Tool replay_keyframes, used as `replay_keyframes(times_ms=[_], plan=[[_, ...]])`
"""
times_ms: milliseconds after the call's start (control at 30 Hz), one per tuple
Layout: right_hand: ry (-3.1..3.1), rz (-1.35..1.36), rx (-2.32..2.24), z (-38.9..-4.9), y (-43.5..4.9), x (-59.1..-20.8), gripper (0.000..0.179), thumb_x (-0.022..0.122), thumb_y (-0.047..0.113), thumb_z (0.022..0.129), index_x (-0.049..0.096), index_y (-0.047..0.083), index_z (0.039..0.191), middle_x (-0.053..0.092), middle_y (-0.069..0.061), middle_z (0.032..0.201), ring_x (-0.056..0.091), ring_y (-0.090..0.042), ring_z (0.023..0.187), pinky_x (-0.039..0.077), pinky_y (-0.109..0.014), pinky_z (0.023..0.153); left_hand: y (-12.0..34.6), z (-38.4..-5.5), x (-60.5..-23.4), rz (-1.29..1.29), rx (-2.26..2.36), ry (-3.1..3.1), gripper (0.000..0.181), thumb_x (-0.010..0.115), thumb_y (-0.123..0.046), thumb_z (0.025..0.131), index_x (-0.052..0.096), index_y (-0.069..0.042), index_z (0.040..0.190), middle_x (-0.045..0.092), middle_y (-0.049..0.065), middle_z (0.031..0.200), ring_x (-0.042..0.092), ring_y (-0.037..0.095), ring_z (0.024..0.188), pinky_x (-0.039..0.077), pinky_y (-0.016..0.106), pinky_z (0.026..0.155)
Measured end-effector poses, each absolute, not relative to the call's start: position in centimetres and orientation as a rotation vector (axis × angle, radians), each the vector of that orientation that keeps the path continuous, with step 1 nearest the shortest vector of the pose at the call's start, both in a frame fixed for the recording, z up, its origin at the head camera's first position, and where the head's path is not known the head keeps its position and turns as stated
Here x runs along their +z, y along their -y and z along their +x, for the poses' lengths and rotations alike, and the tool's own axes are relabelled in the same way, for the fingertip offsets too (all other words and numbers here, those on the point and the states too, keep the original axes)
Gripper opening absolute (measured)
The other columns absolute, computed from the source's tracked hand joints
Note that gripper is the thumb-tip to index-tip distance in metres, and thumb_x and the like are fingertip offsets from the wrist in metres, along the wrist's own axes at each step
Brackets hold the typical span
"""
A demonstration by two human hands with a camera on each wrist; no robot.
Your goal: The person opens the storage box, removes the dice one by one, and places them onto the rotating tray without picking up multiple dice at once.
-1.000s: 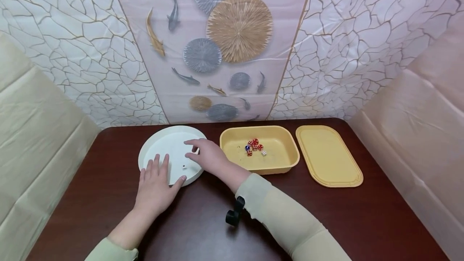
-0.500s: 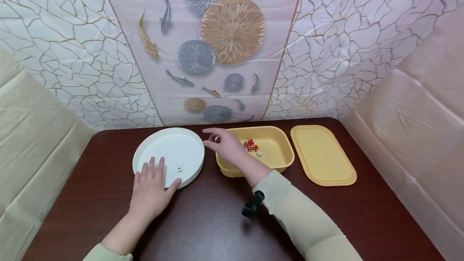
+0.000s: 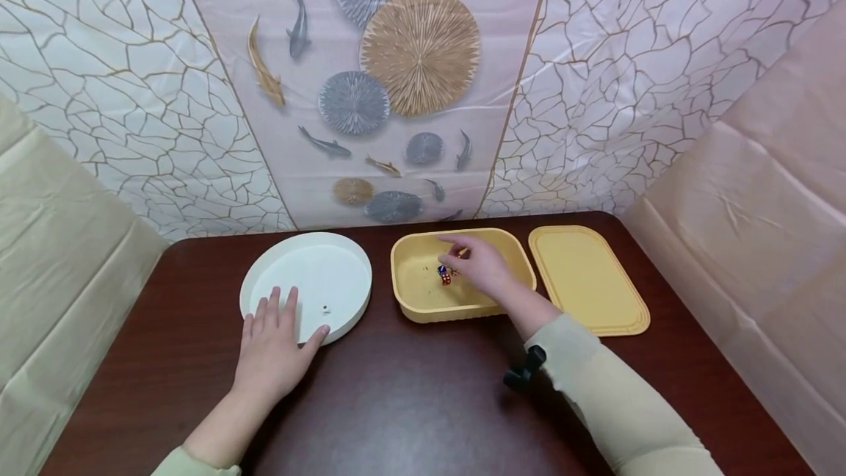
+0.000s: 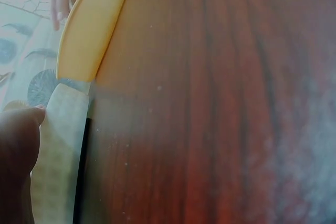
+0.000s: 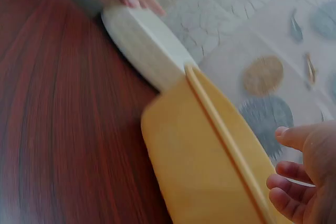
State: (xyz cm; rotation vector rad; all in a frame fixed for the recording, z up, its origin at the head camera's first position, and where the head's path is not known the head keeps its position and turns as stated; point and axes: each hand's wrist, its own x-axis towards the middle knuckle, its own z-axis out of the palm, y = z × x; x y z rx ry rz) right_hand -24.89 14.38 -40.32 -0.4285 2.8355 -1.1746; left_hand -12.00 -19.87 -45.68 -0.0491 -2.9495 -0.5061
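Note:
My left hand (image 3: 272, 351) rests at the near left rim of a round white tray (image 3: 362, 307), fingers straight and spread over its floor, thumb along the near edge. One small white die (image 3: 326, 310) lies in that tray, right of the fingers. Over a yellow rectangular tub (image 3: 456, 312) is my right hand (image 3: 485, 267), fingers bent and thumb apart from them. A blue die (image 3: 442, 269) and red dice (image 3: 446, 280) show in the tub beside the fingertips; others are partly hidden by the hand. The right wrist view shows the loosely bent fingers (image 5: 286, 187) holding nothing.
A flat yellow lid (image 3: 588, 281) lies right of the tub on the dark wooden table (image 3: 396, 402). Patterned cloth (image 3: 423, 94) stands behind the table, plain cloth on both sides. A black wrist mount (image 3: 525, 369) hangs under the right sleeve.
My right hand has moved right, from over the white tray to above the yellow tub. My left hand keeps its place on the tray, and the view has shifted slightly.

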Motion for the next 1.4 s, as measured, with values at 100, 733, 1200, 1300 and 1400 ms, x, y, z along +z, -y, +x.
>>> replay_keyframes(times_ms=[100, 733, 1200, 1300, 1400], plan=[[-2.826, -0.414, -1.202, -25.1, -16.2, -40.8, 0.047, 0.070, 0.023, 0.094, 0.059, 0.010, 0.138, 0.068, -0.007, 0.098, 0.063, -0.019, 0.078, 0.051, -0.032, 0.066, 19.9, -12.0, -45.6, -0.047, -0.501, 2.950, 0.090, 0.046, -0.066, 0.095, 0.020, -0.005, 0.157, 0.016, 0.029, 0.159, 0.014, 0.049, 0.145, 0.008, 0.065, 0.115], [-2.902, -0.457, -0.831, -25.6, -18.8, -41.7, 0.037, 0.068, 0.021, 0.094, 0.066, 0.007, 0.128, 0.068, -0.005, 0.091, 0.060, -0.020, 0.082, 0.049, -0.036, 0.074, 20.2, -11.8, -45.8, -0.035, -0.500, 2.943, 0.091, 0.044, -0.067, 0.095, 0.021, -0.005, 0.157, 0.017, 0.029, 0.159, 0.015, 0.049, 0.144, 0.008, 0.065, 0.114], [-2.873, -0.413, -0.676, -27.4, -18.7, -42.7, 0.032, 0.068, 0.022, 0.094, 0.070, 0.010, 0.124, 0.068, -0.003, 0.088, 0.058, -0.016, 0.074, 0.046, -0.031, 0.065, 20.0, -12.0, -45.9, -0.045, -0.504, 2.951, 0.091, 0.044, -0.068, 0.095, 0.021, -0.005, 0.157, 0.016, 0.028, 0.159, 0.015, 0.048, 0.145, 0.008, 0.064, 0.115], [-2.857, -0.439, -0.674, -27.9, -18.8, -43.0, 0.030, 0.067, 0.021, 0.094, 0.071, 0.010, 0.122, 0.068, -0.003, 0.087, 0.057, -0.015, 0.072, 0.046, -0.031, 0.065, 20.0, -12.1, -45.9, -0.045, -0.499, 2.951, 0.091, 0.044, -0.068, 0.095, 0.022, -0.005, 0.157, 0.017, 0.028, 0.159, 0.015, 0.048, 0.145, 0.008, 0.064, 0.115], [-2.854, -0.475, -0.650, -28.3, -18.8, -43.1, 0.028, 0.067, 0.019, 0.094, 0.072, 0.010, 0.120, 0.069, -0.003, 0.090, 0.058, -0.015, 0.073, 0.046, -0.031, 0.067, 20.0, -12.1, -45.9, -0.044, -0.493, 2.955, 0.090, 0.043, -0.068, 0.095, 0.022, -0.006, 0.157, 0.017, 0.027, 0.159, 0.015, 0.047, 0.146, 0.008, 0.064, 0.115]])
